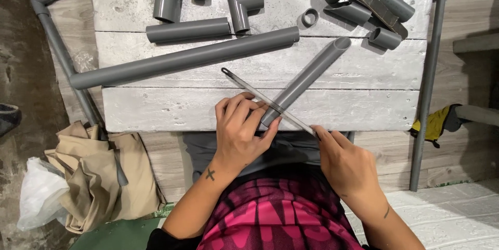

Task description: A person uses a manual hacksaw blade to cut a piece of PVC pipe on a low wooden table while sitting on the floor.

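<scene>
My left hand [240, 128] grips the near end of a short grey plastic pipe [312, 73] that lies slanted on the whitewashed plank bench [156, 107]. My right hand [344, 159] holds one end of a thin metal saw blade [260, 95]. The blade lies across the pipe just beyond my left fingers, its far tip with a hole pointing up and left. A long grey pipe [182, 58] lies across the bench behind it.
Several cut pipe pieces, a tee fitting [240, 1], a small ring [310, 17] and short stubs lie along the bench's far side. A grey pipe frame runs down the left edge [57, 47] and right edge [429, 83]. Beige cloth [99, 177] and a white bag [36, 193] lie at lower left.
</scene>
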